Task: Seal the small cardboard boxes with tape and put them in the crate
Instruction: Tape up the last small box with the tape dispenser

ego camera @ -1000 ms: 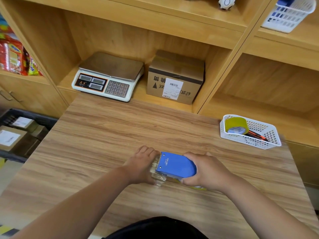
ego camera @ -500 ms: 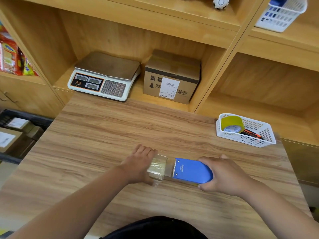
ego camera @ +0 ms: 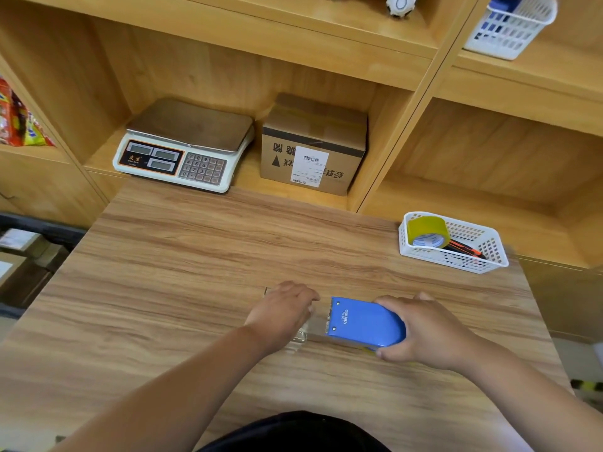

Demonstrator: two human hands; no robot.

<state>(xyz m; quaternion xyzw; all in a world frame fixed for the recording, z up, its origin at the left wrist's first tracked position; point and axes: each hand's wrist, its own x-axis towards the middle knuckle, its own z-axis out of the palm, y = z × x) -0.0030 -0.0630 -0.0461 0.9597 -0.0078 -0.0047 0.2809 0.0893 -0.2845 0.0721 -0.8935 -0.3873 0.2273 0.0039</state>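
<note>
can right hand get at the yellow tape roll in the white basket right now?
Probably reachable: the white basket is open-topped, the yellow tape roll sits exposed, and nothing stands between it and the right hand. But that hand grips the blue dispenser, so it must let go first.

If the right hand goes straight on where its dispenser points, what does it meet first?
Probably the left hand, pressing down just ahead of the blue tape dispenser the right hand grips; only a short strip of clear tape lies between.
</note>
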